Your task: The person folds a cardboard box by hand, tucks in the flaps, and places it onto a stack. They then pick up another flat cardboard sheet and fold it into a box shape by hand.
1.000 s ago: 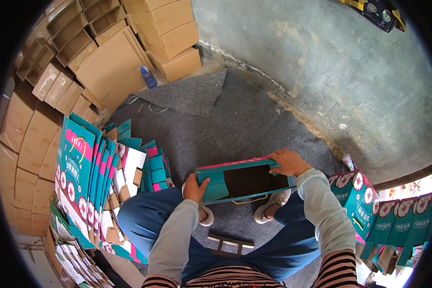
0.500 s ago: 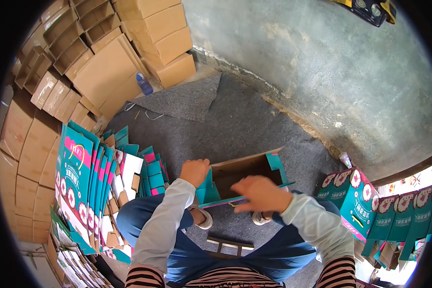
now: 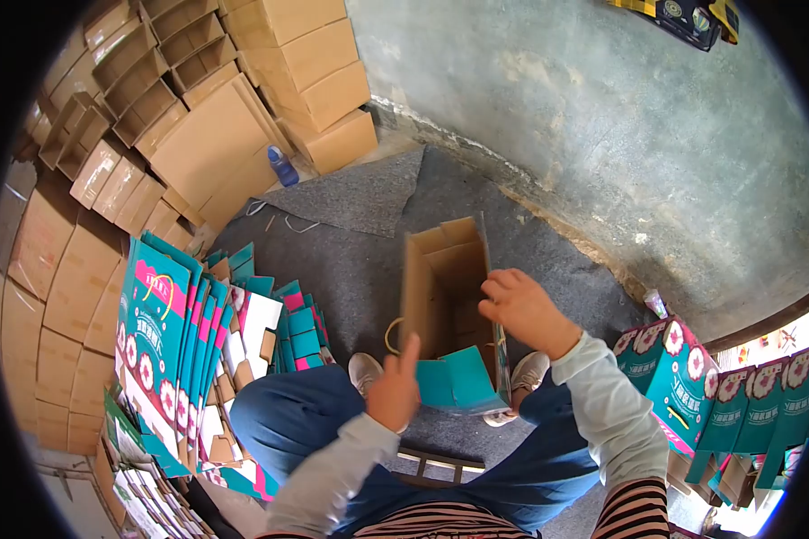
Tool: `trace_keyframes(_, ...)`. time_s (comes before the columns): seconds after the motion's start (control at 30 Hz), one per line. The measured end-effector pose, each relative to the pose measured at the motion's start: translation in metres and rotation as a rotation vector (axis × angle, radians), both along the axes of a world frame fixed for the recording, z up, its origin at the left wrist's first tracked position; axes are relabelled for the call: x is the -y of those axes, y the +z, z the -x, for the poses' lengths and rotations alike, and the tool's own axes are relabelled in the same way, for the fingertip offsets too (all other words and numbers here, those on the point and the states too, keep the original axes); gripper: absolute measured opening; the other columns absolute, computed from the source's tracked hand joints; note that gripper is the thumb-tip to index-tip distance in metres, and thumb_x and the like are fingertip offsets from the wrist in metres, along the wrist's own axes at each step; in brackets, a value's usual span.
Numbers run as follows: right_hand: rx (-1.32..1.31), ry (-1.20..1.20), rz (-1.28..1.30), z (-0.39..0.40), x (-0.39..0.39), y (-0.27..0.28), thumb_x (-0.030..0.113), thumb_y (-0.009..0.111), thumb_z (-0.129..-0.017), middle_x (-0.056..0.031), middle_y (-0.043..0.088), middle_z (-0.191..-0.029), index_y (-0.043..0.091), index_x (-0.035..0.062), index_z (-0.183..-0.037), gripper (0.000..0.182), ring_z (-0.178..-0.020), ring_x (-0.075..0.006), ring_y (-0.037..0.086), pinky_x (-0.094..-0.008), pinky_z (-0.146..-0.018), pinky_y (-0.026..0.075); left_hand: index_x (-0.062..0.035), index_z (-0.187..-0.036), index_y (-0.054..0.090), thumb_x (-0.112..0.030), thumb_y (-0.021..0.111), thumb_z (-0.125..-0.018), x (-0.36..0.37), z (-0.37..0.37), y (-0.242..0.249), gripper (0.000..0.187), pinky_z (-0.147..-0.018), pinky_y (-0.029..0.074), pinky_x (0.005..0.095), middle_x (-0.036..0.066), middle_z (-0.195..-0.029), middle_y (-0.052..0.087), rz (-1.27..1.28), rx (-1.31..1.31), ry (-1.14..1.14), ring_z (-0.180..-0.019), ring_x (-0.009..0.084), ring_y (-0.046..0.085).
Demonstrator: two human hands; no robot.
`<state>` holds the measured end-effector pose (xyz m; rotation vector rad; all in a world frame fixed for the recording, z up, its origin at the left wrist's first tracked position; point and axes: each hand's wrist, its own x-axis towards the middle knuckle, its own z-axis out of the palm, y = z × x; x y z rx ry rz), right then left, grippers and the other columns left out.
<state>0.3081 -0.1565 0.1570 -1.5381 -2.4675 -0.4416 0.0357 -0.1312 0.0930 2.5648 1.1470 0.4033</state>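
The teal carton (image 3: pixel 449 310), near end between your shoes (image 3: pixel 364 370), opens upward, its long axis running away from you. Your right hand (image 3: pixel 528 313) bends its fingers over the right rim. Your left hand (image 3: pixel 394 388) is blurred beside it; whether either one pinches, I cannot tell.

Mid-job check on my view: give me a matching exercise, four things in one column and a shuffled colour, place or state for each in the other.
Things:
1. Left hand
2. Right hand
3. Bottle
4. Open box

Colours, places and states:
A. Blue, beside the stacked brown cartons
B. Beside the yellow handle loop
C. Brown inside, with a teal flap at the end nearest the wearer
D. By the box's right-hand rim in the picture

Right pairs: 1-B, 2-D, 3-A, 4-C
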Motion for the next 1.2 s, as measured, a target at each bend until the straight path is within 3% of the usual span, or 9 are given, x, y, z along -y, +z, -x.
trace_keyframes(0.13,-0.064,-0.205,0.14,-0.026,0.003,-0.018,0.015,0.059,-0.077,-0.0106,0.056,-0.11,0.066,0.011,-0.087,0.013,-0.098,-0.0264,0.058,-0.037,-0.078,0.051,-0.0029,-0.116,0.051,-0.007,0.056,-0.081,0.028,-0.018,0.004,0.036,-0.061,0.051,0.0438,0.017,-0.093,0.055,0.061,0.166,-0.021,-0.069,0.0355,0.061)
trace_keyframes(0.23,-0.127,-0.401,0.085,-0.03,0.011,-0.024,0.013,0.058,-0.079,-0.0137,0.059,-0.105,0.065,0.0107,-0.086,0.011,-0.093,-0.0291,0.061,-0.0394,-0.072,0.052,-0.0022,-0.114,0.053,-0.006,0.056,-0.08,0.028,-0.027,0.021,0.034,-0.061,0.052,0.0423,0.016,-0.091,0.055,0.027,0.197,-0.049,-0.068,0.0349,0.061)
trace_keyframes(0.33,-0.295,-0.462,0.413,-0.03,0.014,-0.025,0.01,0.056,-0.08,-0.0186,0.061,-0.099,0.063,0.0058,-0.086,0.01,-0.085,-0.0326,0.064,-0.0414,-0.071,0.053,-0.0014,-0.114,0.053,-0.006,0.056,-0.08,0.037,-0.025,0.029,0.035,-0.06,0.051,0.0409,0.015,-0.09,0.055,-0.004,0.224,-0.064,-0.068,0.0343,0.061)
trace_keyframes(0.43,-0.288,-0.413,0.495,-0.019,0.011,-0.019,0.009,0.053,-0.081,-0.0199,0.062,-0.09,0.061,0.0014,-0.084,0.012,-0.079,-0.0351,0.063,-0.0417,-0.072,0.052,-0.0006,-0.115,0.054,-0.005,0.057,-0.079,0.046,-0.015,0.017,0.036,-0.059,0.051,0.0401,0.015,-0.089,0.055,-0.025,0.213,-0.041,-0.069,0.0338,0.06)
trace_keyframes(0.7,-0.301,-0.293,0.349,0.02,-0.009,-0.028,0.0,0.058,-0.073,-0.0146,0.057,-0.098,0.056,0.0015,-0.101,0.027,-0.091,-0.0324,0.06,-0.04,-0.075,0.052,0.0006,-0.12,0.05,-0.015,0.064,-0.082,0.09,0.003,0.011,0.044,-0.065,0.05,0.0409,0.02,-0.095,0.055,0.174,0.385,-0.022,-0.078,0.0361,0.059)
trace_keyframes(0.83,-0.342,-0.11,0.241,0.017,-0.027,-0.029,-0.001,0.061,-0.071,-0.0114,0.055,-0.097,0.056,0.0026,-0.104,0.034,-0.094,-0.0306,0.058,-0.0378,-0.075,0.052,0.0037,-0.126,0.044,-0.028,0.07,-0.081,0.11,-0.004,0.01,0.061,-0.068,0.05,0.0412,0.022,-0.101,0.056,0.297,0.262,-0.193,-0.084,0.0374,0.06)
trace_keyframes(0.97,-0.271,-0.029,0.247,0.017,-0.036,-0.041,0.0,0.062,-0.069,-0.009,0.055,-0.097,0.057,0.005,-0.105,0.037,-0.096,-0.0286,0.057,-0.0362,-0.078,0.051,0.0038,-0.127,0.043,-0.025,0.069,-0.082,0.099,-0.029,0.008,0.06,-0.072,0.05,0.0425,0.022,-0.102,0.056,0.359,0.152,-0.214,-0.088,0.0368,0.06)
trace_keyframes(1.07,-0.228,-0.027,0.278,0.008,-0.041,-0.057,-0.002,0.063,-0.069,-0.0082,0.056,-0.098,0.058,0.0066,-0.105,0.038,-0.097,-0.0278,0.057,-0.0356,-0.08,0.051,0.0034,-0.125,0.045,-0.023,0.072,-0.078,0.053,-0.025,0.008,0.06,-0.084,0.046,0.0459,0.023,-0.105,0.055,0.163,0.244,-0.147,-0.098,0.0381,0.056)
trace_keyframes(1.2,-0.299,-0.061,0.267,-0.008,-0.043,-0.068,-0.002,0.061,-0.071,-0.0077,0.058,-0.101,0.059,0.0083,-0.106,0.036,-0.1,-0.028,0.056,-0.0368,-0.083,0.05,0.0011,-0.127,0.048,-0.029,0.076,-0.074,-0.043,0.023,0.029,0.067,-0.099,0.037,0.0461,0.023,-0.124,0.052,-0.363,0.189,0.145,-0.115,0.0389,0.049)
